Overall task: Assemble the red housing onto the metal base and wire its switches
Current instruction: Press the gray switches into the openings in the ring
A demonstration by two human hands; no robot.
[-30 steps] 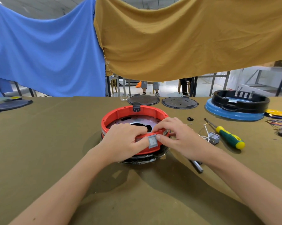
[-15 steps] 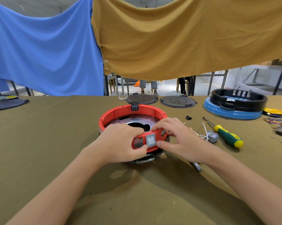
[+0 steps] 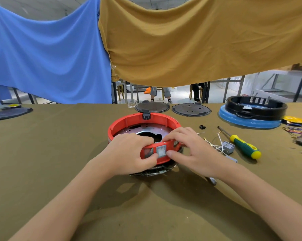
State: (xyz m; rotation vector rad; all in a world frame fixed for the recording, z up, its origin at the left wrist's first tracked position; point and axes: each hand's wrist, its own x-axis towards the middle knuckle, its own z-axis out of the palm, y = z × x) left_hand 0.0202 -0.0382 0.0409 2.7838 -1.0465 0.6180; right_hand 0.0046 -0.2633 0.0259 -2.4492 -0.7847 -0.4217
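A: Olive cloth (image 3: 42,162) over the bench, blue and mustard sheets hung behind. Where's the housing?

B: Red housing (image 3: 129,122) sits on the metal base (image 3: 146,132), centre of the bench. Both hands on its near wall.

A: Grip?

B: Left hand (image 3: 129,153) curls over the near rim, fingers inside, thumb on the outer wall just left of the grey switch (image 3: 161,151). Right hand (image 3: 195,152) mirrors it: fingers over the rim, thumb tip touching the switch's right edge. The switch is seated in the wall, pinched between the two thumbs.

A: Other cutouts?

B: One just left of the switch, partly under the left thumb. Can't tell what's in it.

A: Loose parts?

B: Right of the right hand: second grey switch (image 3: 227,147) with white wires, touching the cloth. Just past it a screwdriver (image 3: 242,145), green-yellow handle. Small black bit (image 3: 202,126) beyond the right fingers. Far side of the housing: two dark discs (image 3: 191,109). Far right: black ring (image 3: 256,106) on a blue base (image 3: 247,121), coloured wires (image 3: 298,130) beside it.
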